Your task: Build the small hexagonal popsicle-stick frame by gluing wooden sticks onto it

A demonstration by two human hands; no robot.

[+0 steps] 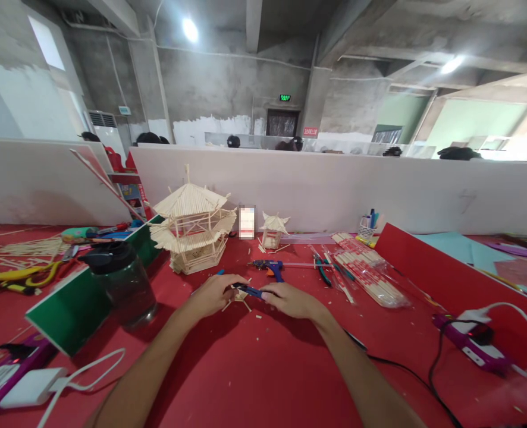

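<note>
My left hand (212, 295) and my right hand (290, 300) meet over the red table (254, 368), fingers curled. Between them lies a small piece made of thin wooden sticks (240, 295), pinched by my left hand. My right hand grips a blue-handled tool (251, 290) whose tip reaches the stick piece. A large stick pagoda model (192, 229) stands just behind my left hand, and a small stick pavilion (273, 230) sits further back.
A blue glue gun (270, 267) lies behind my hands, pliers (322, 268) and bagged sticks (370, 274) to the right. A dark jar (123, 284) and green divider (74, 306) stand left. A power strip (473, 343) and cables lie right, a charger (29, 387) at front left. Other people sit beyond the white partition (335, 190).
</note>
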